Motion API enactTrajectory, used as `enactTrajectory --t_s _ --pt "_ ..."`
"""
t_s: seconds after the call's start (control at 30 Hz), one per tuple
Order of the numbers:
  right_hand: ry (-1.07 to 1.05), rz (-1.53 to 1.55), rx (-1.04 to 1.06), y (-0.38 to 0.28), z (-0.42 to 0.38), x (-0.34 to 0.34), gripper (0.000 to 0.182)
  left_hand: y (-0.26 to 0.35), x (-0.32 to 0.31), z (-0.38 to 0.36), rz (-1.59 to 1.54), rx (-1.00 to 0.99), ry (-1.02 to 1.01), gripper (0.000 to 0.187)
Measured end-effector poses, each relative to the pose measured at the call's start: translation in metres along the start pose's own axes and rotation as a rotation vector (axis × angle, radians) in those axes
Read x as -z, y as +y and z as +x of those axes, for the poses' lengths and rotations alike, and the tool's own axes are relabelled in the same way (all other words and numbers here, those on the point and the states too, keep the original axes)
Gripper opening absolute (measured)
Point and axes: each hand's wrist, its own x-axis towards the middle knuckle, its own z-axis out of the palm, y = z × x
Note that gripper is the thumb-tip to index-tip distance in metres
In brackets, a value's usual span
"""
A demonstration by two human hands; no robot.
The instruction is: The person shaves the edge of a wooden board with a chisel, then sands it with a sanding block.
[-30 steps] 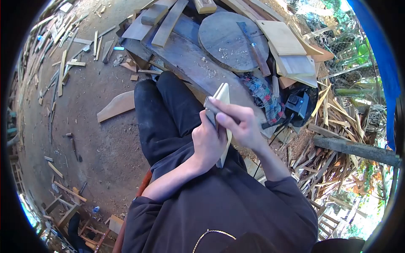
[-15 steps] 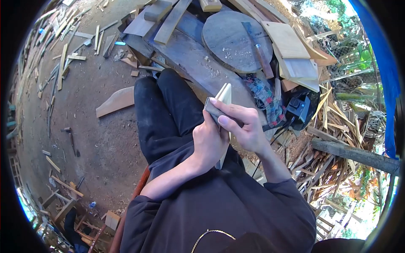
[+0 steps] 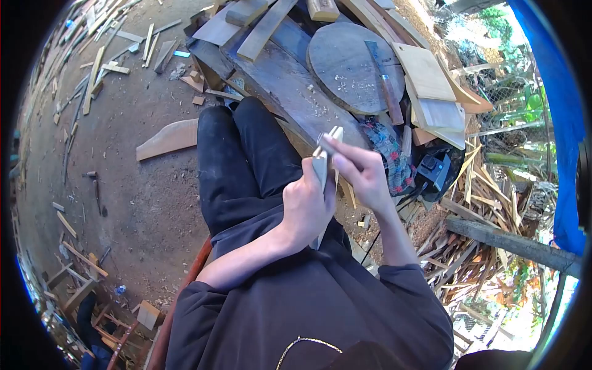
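Note:
Above my lap, my left hand is wrapped round a pale, narrow wooden piece, whose upper end points away from me. My right hand pinches a small dark grey pad between thumb and fingers. That pad lies against or very close to the top end of the wooden piece; whether they touch is hard to tell. The lower part of the wood is partly hidden behind my left hand.
Ahead stands a wooden bench with a round wooden slab, a chisel-like tool and flat boards. A patterned cloth and a dark device lie right. A hammer and wood scraps are on the ground left.
The dark pad has turned and moved up to the tip of the wood, uncovering more of its side. My right hand has shifted slightly right with it.

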Motion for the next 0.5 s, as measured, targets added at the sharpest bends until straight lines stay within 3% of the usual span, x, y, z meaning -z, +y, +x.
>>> enactTrajectory --t_s 0.1,0.17,0.23,0.3,0.4,0.5 --pt "-0.092 -0.076 0.101 -0.002 -0.008 0.003 0.04 0.001 -0.003 -0.006 -0.014 -0.026 -0.008 0.034" --pt "0.013 -0.013 -0.062 0.019 0.004 0.006 0.041 0.001 -0.003 -0.001 -0.006 0.028 -0.006 0.035" --pt "-0.004 0.018 -0.078 0.006 0.005 0.009 0.042 0.002 -0.002 -0.004 -0.002 0.003 -0.009 0.033" --pt "-0.157 -0.136 0.07 -0.024 -0.004 0.008 0.04 0.001 -0.001 -0.003 0.01 -0.011 -0.013 0.032" --pt "-0.061 -0.059 -0.032 0.021 0.006 0.009 0.042 0.002 0.0 -0.001 0.004 0.028 0.007 0.031" --pt "0.007 -0.084 -0.095 0.013 0.013 0.012 0.044 0.004 0.004 0.002 0.015 0.02 -0.011 0.03"
